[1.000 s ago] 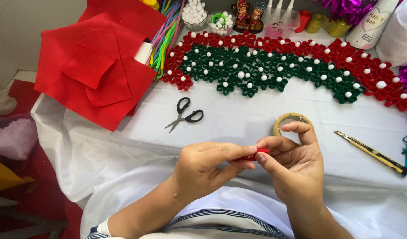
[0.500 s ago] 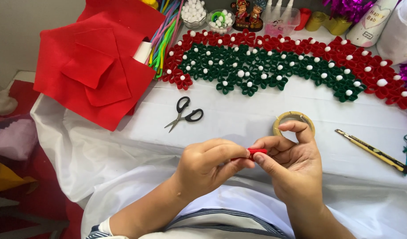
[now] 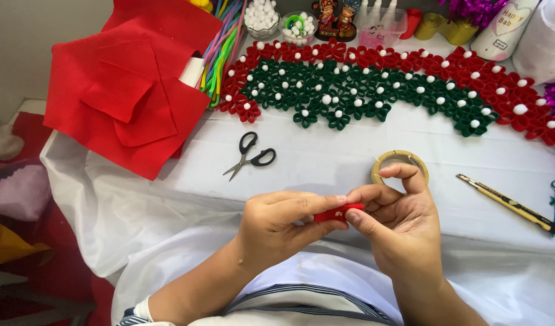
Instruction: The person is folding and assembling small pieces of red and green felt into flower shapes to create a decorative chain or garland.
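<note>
Since the earlier frame your hands have barely shifted, the left thumb sliding a little further along the small red felt piece (image 3: 339, 212) that both hands keep pinched between them. Most of that piece is hidden behind your fingertips, so its shape is hard to make out. Your left hand (image 3: 276, 226) is closed narrowly on it, your right hand (image 3: 399, 217) grips its other end with the forefinger arched above, just short of the tape roll (image 3: 400, 165), scissors (image 3: 251, 156) beyond the left hand.
</note>
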